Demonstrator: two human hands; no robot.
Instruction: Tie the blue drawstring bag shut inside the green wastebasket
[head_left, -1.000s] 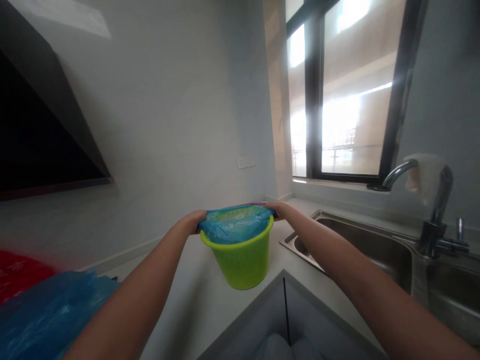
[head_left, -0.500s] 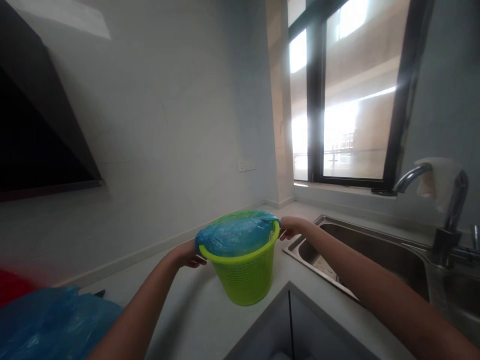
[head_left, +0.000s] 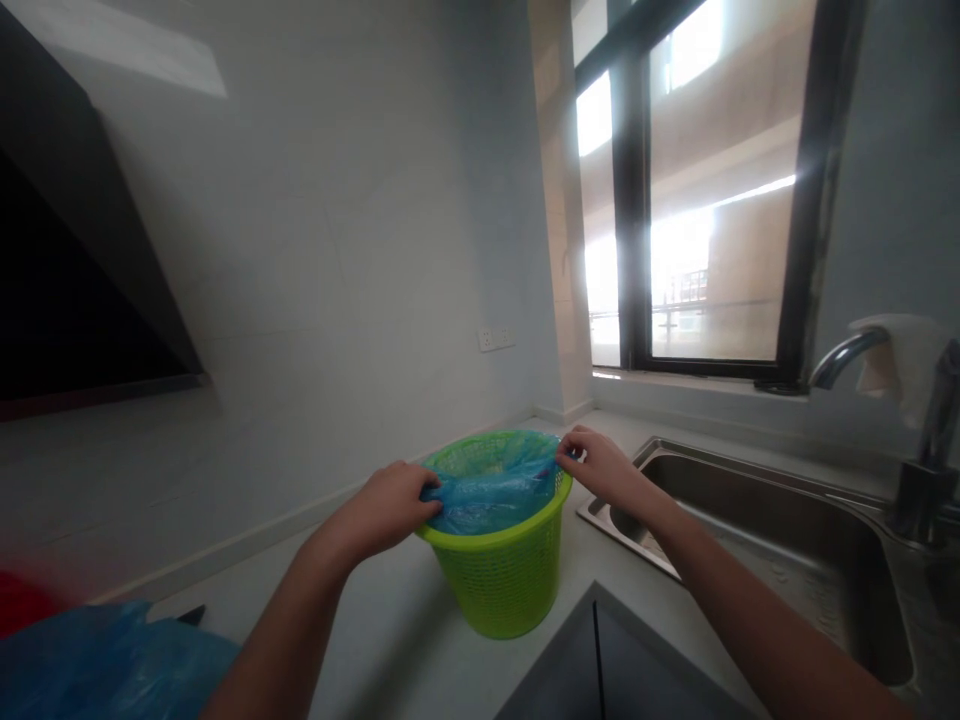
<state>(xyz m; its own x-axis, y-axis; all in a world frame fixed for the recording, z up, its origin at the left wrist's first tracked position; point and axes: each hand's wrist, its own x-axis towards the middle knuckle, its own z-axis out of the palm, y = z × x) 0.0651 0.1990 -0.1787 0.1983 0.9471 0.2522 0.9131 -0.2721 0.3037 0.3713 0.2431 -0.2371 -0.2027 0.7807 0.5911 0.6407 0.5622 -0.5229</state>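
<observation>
Lime-green latticed basket (head_left: 499, 585), upright on the white table (head_left: 356, 620), with a crinkled, translucent blue bag (head_left: 484, 505) inside its mouth. Left hand (head_left: 394, 505) half curled, touching the bag, grip unclear; right hand (head_left: 600, 468) pinched closed on the bag's edge opposite. Steel sink (head_left: 810, 540) to the right, dark-framed window (head_left: 712, 280) beyond, pale wall (head_left: 375, 300) behind.

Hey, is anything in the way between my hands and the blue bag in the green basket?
Nothing visible: your left hand touches the bag at the left of the basket, and your right hand is at its right edge. The sink lies off to the right, not between.
</observation>
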